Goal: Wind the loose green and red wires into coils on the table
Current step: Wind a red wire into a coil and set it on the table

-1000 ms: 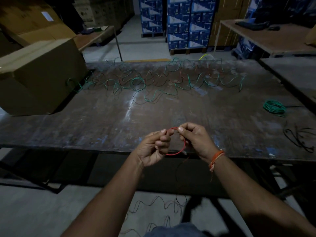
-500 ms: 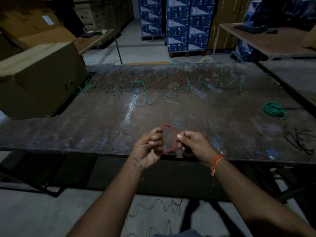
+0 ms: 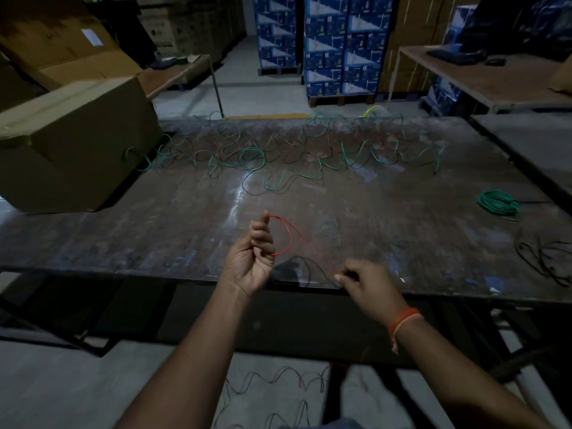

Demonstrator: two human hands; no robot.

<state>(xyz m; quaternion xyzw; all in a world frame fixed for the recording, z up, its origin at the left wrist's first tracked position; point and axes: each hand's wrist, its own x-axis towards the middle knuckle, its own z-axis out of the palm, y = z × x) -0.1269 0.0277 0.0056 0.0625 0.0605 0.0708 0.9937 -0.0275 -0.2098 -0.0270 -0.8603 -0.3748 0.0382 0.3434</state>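
A: Where were the hands?

B: Both over the table's (image 3: 130,239) near edge, middle of its width. Left hand (image 3: 251,262) was palm-up, fingers curled, pinching a small red loop (image 3: 286,235). Right hand (image 3: 366,284) sat just right of it, right on the edge, fingertips pinched on a thin dark strand (image 3: 305,266). Strand's colour too dim to call.

A: Loop orientation?

B: It stood roughly upright in the left fingers, arc bulging right, a short tail pointing right and down toward the table. The dark strand arced from below the loop to the right hand's pinch. Couldn't tell if it joins the loop.

A: Room to move?

B: Bare tabletop between the hands and the loose wires (image 3: 278,156). That tangle ran left-right as a band along the far half, stopping short of the far edge. Its left end touched the box (image 3: 71,144), which stood on the far-left corner, overhanging the left edge.

A: Right side?

B: Green coil (image 3: 498,204) lay flat near the right edge, well apart from the hands. Black wire (image 3: 548,258) lay loose near the near-right corner.

A: Below the table?

B: More wavy wire (image 3: 278,379) lay on the floor, between the forearms.
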